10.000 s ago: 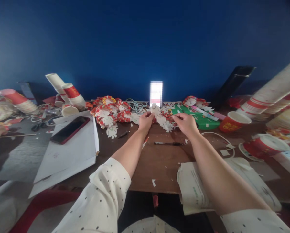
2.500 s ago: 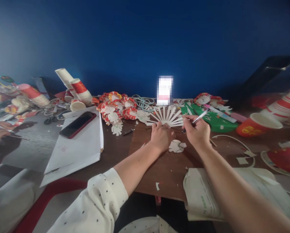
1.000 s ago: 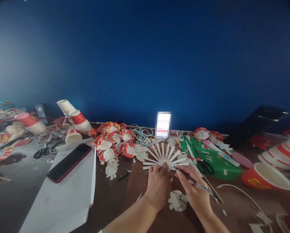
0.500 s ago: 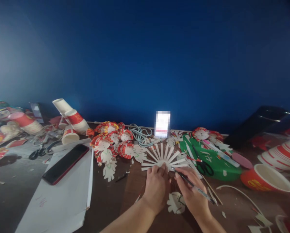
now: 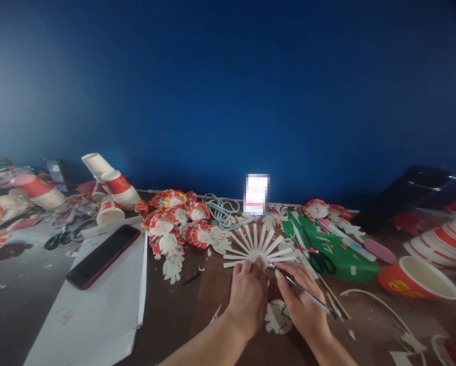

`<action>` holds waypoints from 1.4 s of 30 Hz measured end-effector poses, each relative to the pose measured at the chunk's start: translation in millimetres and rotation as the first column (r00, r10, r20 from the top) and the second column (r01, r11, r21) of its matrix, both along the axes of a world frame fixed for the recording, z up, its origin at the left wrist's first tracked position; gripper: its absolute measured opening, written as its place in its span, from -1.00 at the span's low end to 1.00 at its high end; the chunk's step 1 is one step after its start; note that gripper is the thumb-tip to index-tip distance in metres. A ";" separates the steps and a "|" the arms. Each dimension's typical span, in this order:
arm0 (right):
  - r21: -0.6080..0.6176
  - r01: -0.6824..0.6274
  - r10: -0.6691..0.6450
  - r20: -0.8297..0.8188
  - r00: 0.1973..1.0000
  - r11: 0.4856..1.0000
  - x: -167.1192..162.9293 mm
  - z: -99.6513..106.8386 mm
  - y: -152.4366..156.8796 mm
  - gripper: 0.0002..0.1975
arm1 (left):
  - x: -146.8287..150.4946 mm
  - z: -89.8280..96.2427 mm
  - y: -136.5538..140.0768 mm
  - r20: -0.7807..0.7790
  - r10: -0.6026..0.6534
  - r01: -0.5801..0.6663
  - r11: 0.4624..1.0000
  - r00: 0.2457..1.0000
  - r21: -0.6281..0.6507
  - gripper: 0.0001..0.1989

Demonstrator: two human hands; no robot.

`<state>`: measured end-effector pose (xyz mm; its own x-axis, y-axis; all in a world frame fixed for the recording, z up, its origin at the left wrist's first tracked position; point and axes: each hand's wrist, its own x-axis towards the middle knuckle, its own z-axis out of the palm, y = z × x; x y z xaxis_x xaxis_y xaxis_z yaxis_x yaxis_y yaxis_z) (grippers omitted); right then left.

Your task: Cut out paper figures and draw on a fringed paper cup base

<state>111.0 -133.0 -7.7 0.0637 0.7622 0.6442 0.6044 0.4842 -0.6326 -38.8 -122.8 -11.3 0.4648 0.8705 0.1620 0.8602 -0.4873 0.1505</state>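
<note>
A paper cup cut into strips lies splayed like a white sunburst in front of me. My left hand presses its round centre against the table, fingers bent and close together. In my right hand is a slim pen, pinched near its tip, which points at the lower right of the centre. Whether the tip touches the paper I cannot tell. Between my wrists lies a white paper figure cutout with drawn lines.
Left are red-fringed paper figures, a phone on a white box, and stacked cups. Right are black-handled scissors on green sheet, a red paper bowl and a thin stick. A pixelated screen stands behind.
Almost nothing differs. The pen and my right hand have shifted very slightly; my left hand stays on the cut paper cup. The view has moved a little.
</note>
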 end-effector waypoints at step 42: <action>-0.248 0.131 -0.109 0.100 0.989 0.960 -25.3 -9.7 17.9 -0.78 | 3.9 11.9 -13.3 -0.034 -0.022 0.020 0.999 0.999 -0.044 -0.61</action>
